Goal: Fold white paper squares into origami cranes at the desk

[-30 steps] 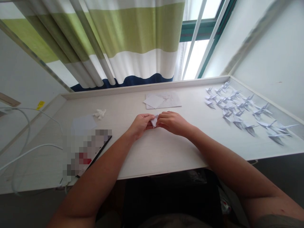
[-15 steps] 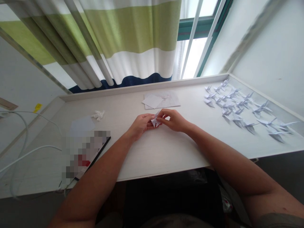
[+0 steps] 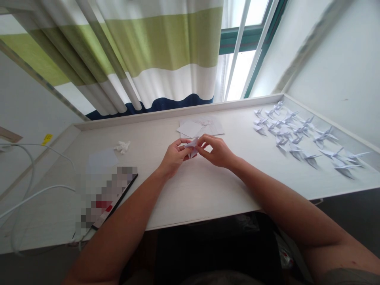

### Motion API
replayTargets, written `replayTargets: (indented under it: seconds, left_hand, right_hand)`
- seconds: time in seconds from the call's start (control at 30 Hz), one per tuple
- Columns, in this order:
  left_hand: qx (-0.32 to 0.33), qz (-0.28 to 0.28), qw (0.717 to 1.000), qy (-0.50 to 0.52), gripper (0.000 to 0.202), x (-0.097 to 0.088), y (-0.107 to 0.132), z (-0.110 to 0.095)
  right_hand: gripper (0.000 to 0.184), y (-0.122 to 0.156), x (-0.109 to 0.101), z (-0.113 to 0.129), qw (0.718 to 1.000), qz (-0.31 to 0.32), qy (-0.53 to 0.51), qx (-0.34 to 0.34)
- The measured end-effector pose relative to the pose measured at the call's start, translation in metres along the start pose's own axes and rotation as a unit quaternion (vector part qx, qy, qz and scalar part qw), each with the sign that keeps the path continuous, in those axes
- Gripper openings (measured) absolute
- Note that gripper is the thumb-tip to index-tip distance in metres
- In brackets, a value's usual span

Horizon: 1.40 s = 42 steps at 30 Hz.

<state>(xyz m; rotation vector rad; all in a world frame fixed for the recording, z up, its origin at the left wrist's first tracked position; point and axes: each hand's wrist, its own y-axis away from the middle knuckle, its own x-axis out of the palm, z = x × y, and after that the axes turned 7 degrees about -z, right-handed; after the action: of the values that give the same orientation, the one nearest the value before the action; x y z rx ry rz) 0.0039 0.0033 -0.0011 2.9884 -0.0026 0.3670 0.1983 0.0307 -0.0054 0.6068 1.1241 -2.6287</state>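
A small folded piece of white paper (image 3: 191, 145) is held just above the white desk (image 3: 202, 186), at its middle. My left hand (image 3: 174, 156) pinches the paper's left side with closed fingers. From the right, my right hand (image 3: 216, 150) grips its upper edge between thumb and fingertips. Both forearms reach in from the near edge of the desk.
Several folded white paper cranes (image 3: 292, 132) lie in rows at the right of the desk. A stack of white sheets (image 3: 200, 126) sits behind my hands. A crumpled paper scrap (image 3: 123, 147), a loose sheet (image 3: 102, 158) and a flat dark-edged item (image 3: 108, 194) lie at the left, with white cables (image 3: 26, 194) beyond.
Both hands have lifted the folded paper a little off the desk and turned it. My right fingers have shifted from pressing it flat to pinching its top edge.
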Motion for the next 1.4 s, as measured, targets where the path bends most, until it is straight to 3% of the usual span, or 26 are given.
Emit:
replayTargets:
  seconds: [0.17, 0.37, 0.47, 0.63, 0.77, 1.03, 1.27, 1.4]
  left_hand:
    - [0.019, -0.022, 0.999, -0.017, 0.046, 0.001, 0.0, 0.0]
    - [0.039, -0.017, 0.998, -0.038, 0.039, 0.002, 0.0, 0.003]
    - [0.071, -0.012, 0.996, -0.058, 0.034, 0.002, -0.001, 0.007]
    - [0.115, -0.019, 0.982, -0.146, 0.028, -0.002, -0.002, 0.01]
    - [0.17, -0.032, 0.953, -0.247, 0.022, -0.005, -0.001, 0.006]
    - [0.187, -0.086, 0.966, -0.156, 0.019, -0.001, 0.0, 0.002]
    - [0.216, -0.12, 0.94, -0.237, 0.016, 0.0, 0.003, -0.003]
    - [0.237, -0.119, 0.932, -0.246, 0.01, 0.001, 0.004, -0.004]
  right_hand:
    - [0.014, 0.0, 0.003, -0.003, 0.999, -0.023, 0.009, 0.024]
    - [0.018, -0.002, 0.008, -0.003, 0.984, -0.058, -0.05, 0.16]
    - [0.012, -0.003, 0.007, -0.002, 0.977, -0.038, -0.069, 0.198]
    - [0.011, -0.003, 0.009, -0.002, 0.978, -0.022, -0.072, 0.197]
    - [0.014, -0.001, 0.012, -0.003, 0.979, -0.019, -0.078, 0.185]
    - [0.018, -0.003, 0.012, -0.003, 0.95, -0.021, -0.202, 0.236]
    - [0.021, -0.001, 0.014, -0.001, 0.963, -0.041, -0.169, 0.204]
    - [0.035, 0.001, 0.016, 0.002, 0.961, -0.033, -0.172, 0.212]
